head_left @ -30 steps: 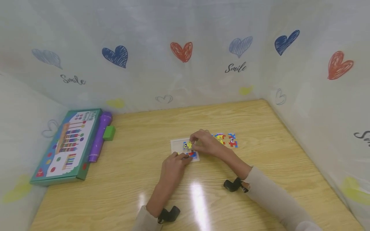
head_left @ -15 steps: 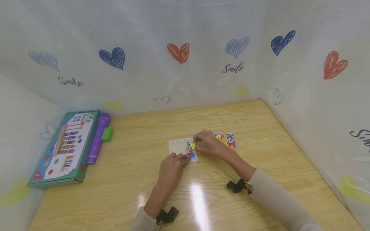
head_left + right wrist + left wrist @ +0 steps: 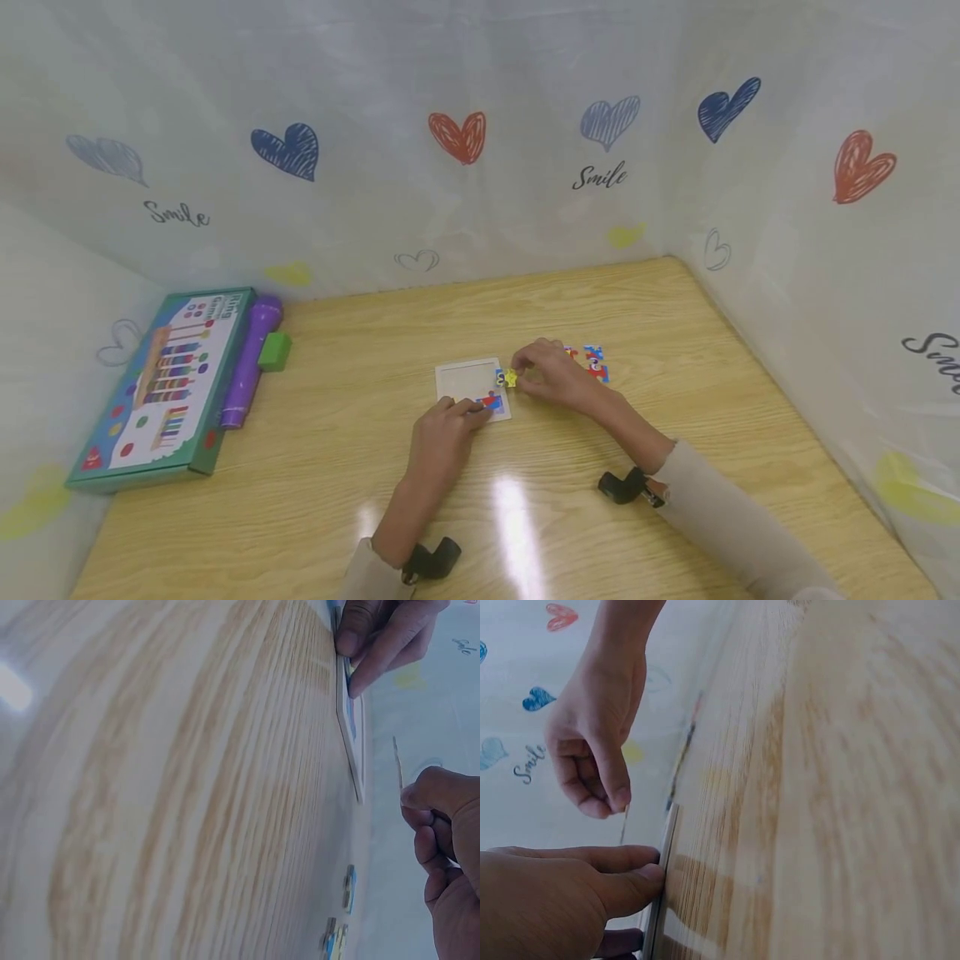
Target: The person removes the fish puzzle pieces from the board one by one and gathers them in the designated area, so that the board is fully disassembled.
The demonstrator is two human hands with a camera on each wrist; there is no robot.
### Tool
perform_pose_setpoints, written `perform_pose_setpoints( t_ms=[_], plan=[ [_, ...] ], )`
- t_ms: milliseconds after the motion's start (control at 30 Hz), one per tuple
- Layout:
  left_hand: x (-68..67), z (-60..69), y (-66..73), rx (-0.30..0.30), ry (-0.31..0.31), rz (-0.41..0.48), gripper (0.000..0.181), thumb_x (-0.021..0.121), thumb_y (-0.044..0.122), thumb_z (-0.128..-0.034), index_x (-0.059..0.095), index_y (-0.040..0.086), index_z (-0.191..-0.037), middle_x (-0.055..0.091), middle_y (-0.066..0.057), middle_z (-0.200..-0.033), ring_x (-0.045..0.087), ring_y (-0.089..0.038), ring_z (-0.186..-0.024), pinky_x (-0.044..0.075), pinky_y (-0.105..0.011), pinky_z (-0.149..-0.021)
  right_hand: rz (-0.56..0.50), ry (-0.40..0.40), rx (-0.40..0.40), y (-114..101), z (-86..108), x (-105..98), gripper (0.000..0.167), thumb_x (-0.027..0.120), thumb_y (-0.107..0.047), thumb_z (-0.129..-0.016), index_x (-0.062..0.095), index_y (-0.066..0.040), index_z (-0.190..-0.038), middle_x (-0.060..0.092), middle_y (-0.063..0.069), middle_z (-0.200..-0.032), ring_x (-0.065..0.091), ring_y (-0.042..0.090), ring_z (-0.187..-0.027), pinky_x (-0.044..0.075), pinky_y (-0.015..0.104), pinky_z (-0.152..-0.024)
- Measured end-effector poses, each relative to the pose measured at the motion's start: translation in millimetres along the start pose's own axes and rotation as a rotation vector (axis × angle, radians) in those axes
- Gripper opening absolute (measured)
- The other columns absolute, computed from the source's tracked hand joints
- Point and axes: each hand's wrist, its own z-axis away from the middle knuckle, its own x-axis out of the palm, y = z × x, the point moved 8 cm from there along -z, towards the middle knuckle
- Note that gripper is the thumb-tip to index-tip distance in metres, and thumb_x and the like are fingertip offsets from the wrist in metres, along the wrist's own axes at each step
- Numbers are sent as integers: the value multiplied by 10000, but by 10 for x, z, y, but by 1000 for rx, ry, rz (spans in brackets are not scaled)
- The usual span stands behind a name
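My right hand (image 3: 557, 375) pinches a blue and yellow jigsaw piece (image 3: 506, 378) between thumb and fingertips, over the right edge of a shallow white puzzle tray (image 3: 462, 364). Seen edge-on in the right wrist view, the piece (image 3: 397, 761) is a thin strip held above the tabletop. My left hand (image 3: 442, 437) rests on the tray's near side, its fingertips pressing beside a red and blue jigsaw piece (image 3: 490, 402) in the near right corner. In the left wrist view, thumb and forefinger of the left hand (image 3: 577, 889) touch the tray (image 3: 667, 832).
More jigsaw pieces (image 3: 595, 364) lie right of the tray, partly hidden behind the right hand. At the far left are a game box (image 3: 168, 375), a purple toy microphone (image 3: 251, 362) and a green block (image 3: 275, 352). A curtain with printed hearts (image 3: 457, 137) surrounds the wooden table (image 3: 315, 475).
My right hand has moved right with the pinched jigsaw piece, from over the tray's middle to its right edge. The left hand stays on the tray. The head view has shifted slightly.
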Motion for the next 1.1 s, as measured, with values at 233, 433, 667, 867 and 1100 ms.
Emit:
perform_pose_setpoints(
  t_ms=[233,433,667,867,1100],
  plan=[
    [-10,-4,3,0,1,8,253,816,47,-795,825,216,-983,745,67,-962,565,-152,-720,455,-232,-542,22,-6,33,54,52,-25,157,702,-15,-840,696,-60,-990,674,9,-970,572,205,-968,406,476,-918],
    [2,4,3,7,8,16,242,821,58,-790,826,210,-978,746,63,-957,568,-153,-717,460,-237,-543,40,3,52,107,126,-61,150,720,-27,-842,693,-72,-983,677,4,-970,582,202,-960,402,458,-910],
    [-10,2,1,15,28,31,234,811,48,-792,828,205,-965,745,61,-943,567,-162,-710,456,-246,-529,57,29,42,158,184,-103,153,715,-12,-847,689,-77,-984,671,-12,-959,588,194,-951,395,451,-892],
    [-9,8,-4,8,15,25,221,808,67,-812,825,210,-979,746,64,-954,566,-153,-713,446,-228,-522,27,35,48,203,227,-135,172,698,3,-857,690,-51,-1019,673,6,-978,596,207,-950,393,493,-944],
    [6,5,-12,6,9,36,202,802,85,-824,824,207,-983,745,60,-957,577,-160,-733,462,-247,-538,28,38,72,281,269,-153,162,692,9,-856,685,-52,-1005,657,-6,-952,583,192,-925,379,539,-991]
  ],
)
